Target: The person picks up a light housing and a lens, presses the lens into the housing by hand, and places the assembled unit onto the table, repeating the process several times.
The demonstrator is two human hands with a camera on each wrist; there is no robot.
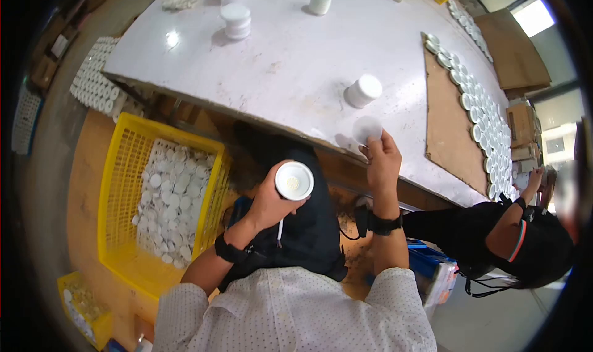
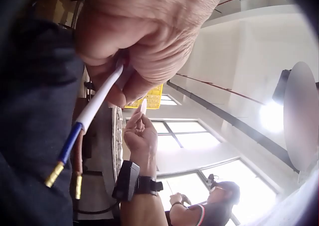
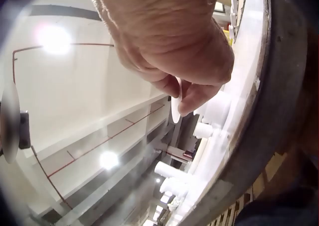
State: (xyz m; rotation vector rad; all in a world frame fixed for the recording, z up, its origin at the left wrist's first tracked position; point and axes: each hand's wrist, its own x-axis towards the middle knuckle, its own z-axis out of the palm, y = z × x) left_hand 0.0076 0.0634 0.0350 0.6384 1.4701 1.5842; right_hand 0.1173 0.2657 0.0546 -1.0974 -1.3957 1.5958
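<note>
My left hand (image 1: 264,205) grips a round white lamp housing (image 1: 305,193) whose open face points up, with small yellowish dots on the plate inside. Out of the underside hangs a white cable (image 2: 102,99), ending in blue and brown wires with bare brass-coloured tips. Between thumb and fingers, my right hand (image 1: 384,163) pinches a thin translucent white disc (image 1: 366,130) by its edge, over the front edge of the table. In the right wrist view the disc (image 3: 176,109) appears edge-on. Just beyond that hand, a short white stack (image 1: 363,91) stands on the table.
The pale table (image 1: 290,61) bears another white stack (image 1: 236,21) and a small white cup-shaped piece (image 1: 320,3). On the right, cardboard (image 1: 454,129) carries rows of round white pieces. A yellow crate (image 1: 111,210) of white discs sits at left; another person (image 1: 525,241) works at right.
</note>
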